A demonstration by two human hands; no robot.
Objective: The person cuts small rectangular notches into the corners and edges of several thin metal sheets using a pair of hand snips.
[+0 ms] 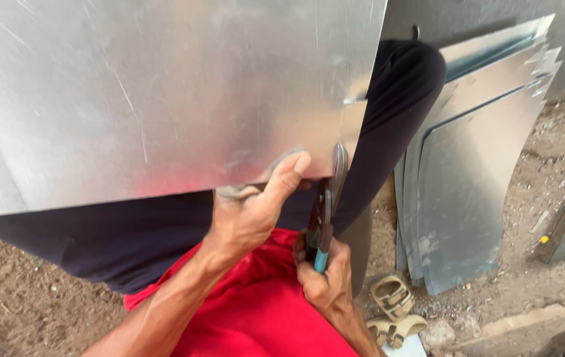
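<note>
A large shiny sheet of metal (163,92) rests across my dark-trousered legs and fills the upper left of the view. My left hand (253,205) grips its lower edge, thumb pressed on top of the sheet. My right hand (325,274) is closed on tin snips (327,205) with blue-tipped handles. The snips' blades stand upright at the sheet's lower right corner, against its edge. A short cut or notch (355,100) shows on the sheet's right edge above the blades.
Several cut metal sheets (474,165) lean against a grey wall at the right. A pair of tan sandals (393,307) lies on the dirt ground below them. My red shirt (256,311) fills the bottom centre. A stone kerb (534,317) runs at the lower right.
</note>
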